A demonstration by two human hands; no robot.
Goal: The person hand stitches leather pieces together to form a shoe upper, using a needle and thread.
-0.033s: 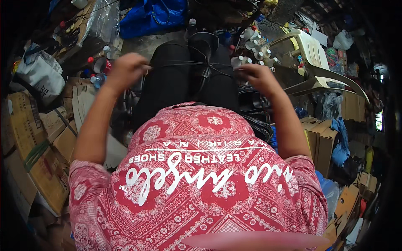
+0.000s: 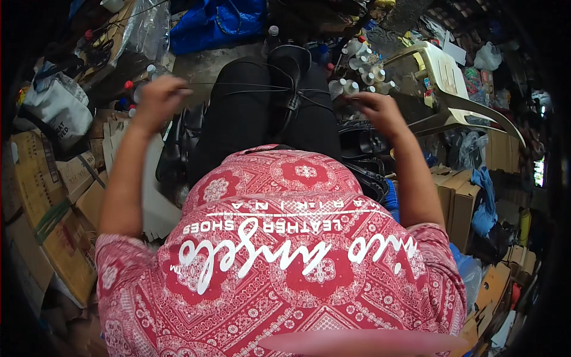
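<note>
A black leather piece, shaped like a shoe [image 2: 288, 58], sits upright between my black-trousered thighs. Thin black cord [image 2: 244, 85] spreads from its near part to both sides. My left hand [image 2: 159, 101] is out beyond the left thigh, fingers pinched on one end, the strand stretched nearly straight across the leg. On the other side, my right hand [image 2: 373, 112] is closed near the right thigh; the cord runs toward its fingertips, where something dark and too small to make out shows. Another strand hangs loosely over the left thigh.
Black shoes [image 2: 363, 143] lie beside my right thigh, more dark leather [image 2: 173, 146] by the left. Plastic bottles [image 2: 363, 68] cluster ahead right, near a white plastic chair [image 2: 449, 77]. Cardboard [image 2: 44, 196] is piled left. A blue bag [image 2: 217, 27] lies ahead.
My left hand has moved outward to the left, drawing out a longer strand of cord. My right hand has shifted slightly outward and down. The shoe-shaped piece stays between my thighs.
</note>
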